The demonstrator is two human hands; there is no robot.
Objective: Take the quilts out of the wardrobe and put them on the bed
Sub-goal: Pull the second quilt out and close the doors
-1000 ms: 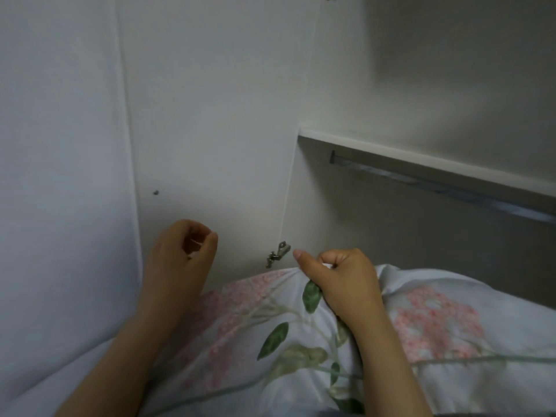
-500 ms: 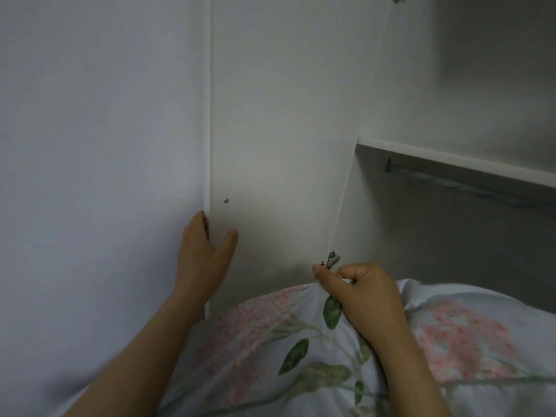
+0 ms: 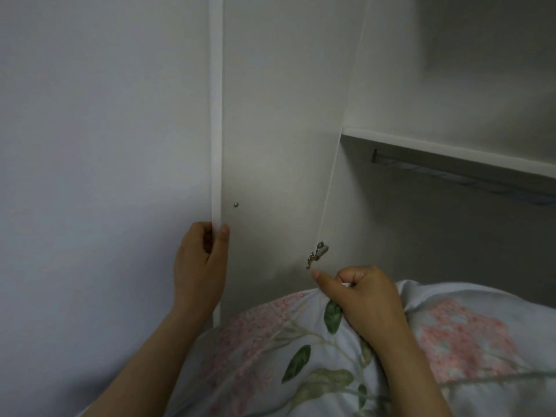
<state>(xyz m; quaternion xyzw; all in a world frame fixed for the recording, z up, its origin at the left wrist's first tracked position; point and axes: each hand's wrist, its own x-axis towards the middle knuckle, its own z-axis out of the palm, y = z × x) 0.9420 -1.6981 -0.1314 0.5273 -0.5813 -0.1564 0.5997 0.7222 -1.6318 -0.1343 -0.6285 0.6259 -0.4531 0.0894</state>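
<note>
A quilt [image 3: 301, 356] with pink flowers and green leaves on pale fabric fills the lower right, held up close in front of me. My right hand [image 3: 364, 296] is closed on a pinch of the quilt's top edge. The white wardrobe door [image 3: 270, 130] stands open ahead, its thin edge [image 3: 216, 115] facing me. My left hand [image 3: 200, 266] wraps around that edge, thumb on the inner face and fingers behind it, just below a small metal screw head [image 3: 236, 204].
A metal hinge [image 3: 317, 254] sits at the door's inner side, just above my right thumb. Inside the wardrobe a white shelf [image 3: 445, 150] runs to the right, with a hanging rail [image 3: 466, 176] beneath it. A plain white wall [image 3: 90, 176] fills the left.
My left hand rose from beside the quilt to the door's edge and closed around it. The view shifted left, so the door and the wardrobe now sit further right.
</note>
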